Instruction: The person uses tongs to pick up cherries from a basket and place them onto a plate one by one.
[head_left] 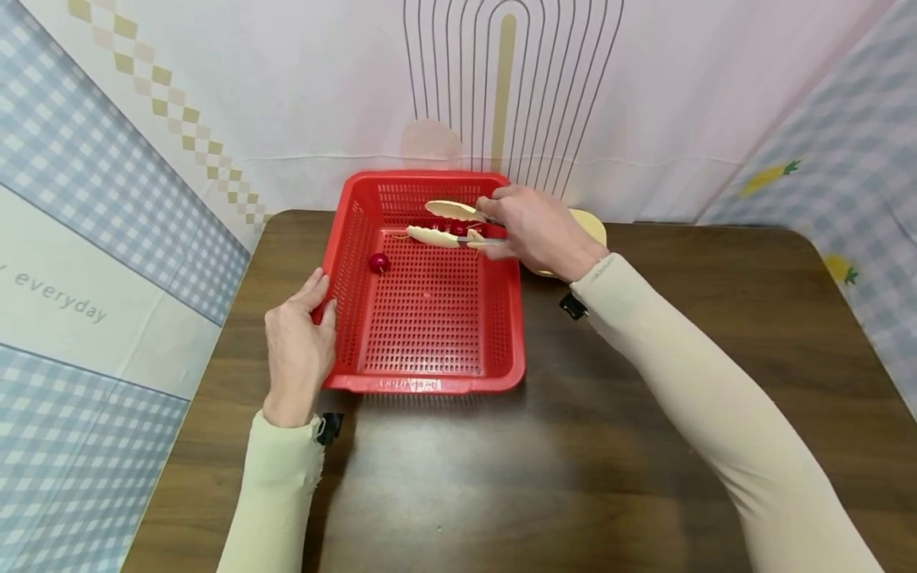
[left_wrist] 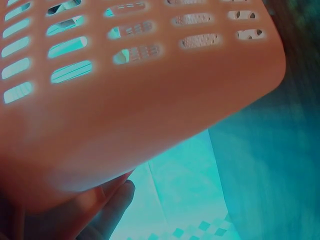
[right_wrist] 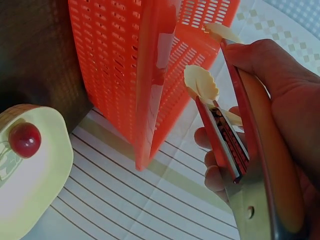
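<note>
My left hand (head_left: 301, 342) grips the left rim of a red plastic basket (head_left: 423, 383), which has slotted walls and floor. In my right hand (head_left: 540, 231) is a pair of metal tongs with cream scalloped tips (head_left: 451, 211), held over the far right part of the basket. The tips stand apart. Below them, partly hidden, lie several dark red cherries (head_left: 458, 228). One more cherry (head_left: 379, 263) sits on the basket floor toward the left. The right wrist view shows the spread tongs (right_wrist: 202, 82) above the basket's rim, with nothing between the tips.
Right of the basket, partly behind my right hand, stands a cream plate (head_left: 591, 225). A cherry (right_wrist: 25, 140) lies on it in the right wrist view. A patterned cloth (head_left: 322, 87) hangs along the back of the dark wooden table (head_left: 444, 493).
</note>
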A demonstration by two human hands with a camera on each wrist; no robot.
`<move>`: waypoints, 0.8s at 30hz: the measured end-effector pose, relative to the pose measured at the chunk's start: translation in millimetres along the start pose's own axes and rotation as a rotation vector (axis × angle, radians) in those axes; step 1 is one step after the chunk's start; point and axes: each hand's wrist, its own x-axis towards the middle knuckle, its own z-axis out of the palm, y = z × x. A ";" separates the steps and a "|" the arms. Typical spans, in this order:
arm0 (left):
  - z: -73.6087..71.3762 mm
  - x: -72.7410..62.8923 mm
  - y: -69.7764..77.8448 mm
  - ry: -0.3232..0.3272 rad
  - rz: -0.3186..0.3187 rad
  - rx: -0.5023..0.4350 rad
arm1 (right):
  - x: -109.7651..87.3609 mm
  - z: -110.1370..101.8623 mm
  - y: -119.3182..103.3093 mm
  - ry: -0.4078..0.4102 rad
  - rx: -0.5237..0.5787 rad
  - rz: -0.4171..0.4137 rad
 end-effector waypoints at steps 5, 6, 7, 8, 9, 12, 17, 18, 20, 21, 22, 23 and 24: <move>0.0 -0.8 0.8 -0.005 -0.007 -0.007 | 2.7 2.0 -1.8 -0.002 0.004 0.000; -0.2 -0.7 0.9 -0.005 -0.012 -0.010 | 3.3 2.2 -2.2 0.000 0.004 0.001; -0.3 -0.5 0.9 -0.004 -0.017 -0.012 | 4.1 2.5 -2.5 0.001 0.003 0.000; -0.6 -0.3 0.8 -0.001 -0.020 -0.015 | 4.9 2.8 -2.9 0.003 0.001 -0.001; -0.8 -0.1 0.7 0.002 -0.022 -0.018 | 5.8 3.1 -3.4 0.004 -0.004 -0.003; -1.6 0.5 0.2 0.011 -0.027 -0.020 | 8.5 4.4 -5.0 0.006 -0.011 -0.009; -2.4 0.5 0.5 0.003 -0.025 -0.020 | 11.8 5.9 -7.9 0.002 -0.019 0.002; -2.4 0.4 0.7 0.002 -0.022 -0.019 | 12.5 6.0 -8.4 0.001 -0.021 0.002; -2.1 0.3 0.9 0.001 -0.017 -0.016 | 13.9 6.6 -8.9 0.003 -0.020 0.001; -1.9 0.2 0.9 0.001 -0.015 -0.014 | 14.5 6.7 -9.3 0.003 -0.018 -0.002; -1.6 0.1 0.9 0.002 -0.014 -0.011 | 15.1 6.9 -9.6 0.004 -0.018 -0.005; -1.4 -0.1 0.9 0.003 -0.012 -0.008 | 15.7 7.1 -9.9 0.006 -0.016 -0.008; -1.1 -0.4 1.0 0.002 -0.011 -0.007 | 16.2 7.2 -10.2 0.008 -0.017 -0.010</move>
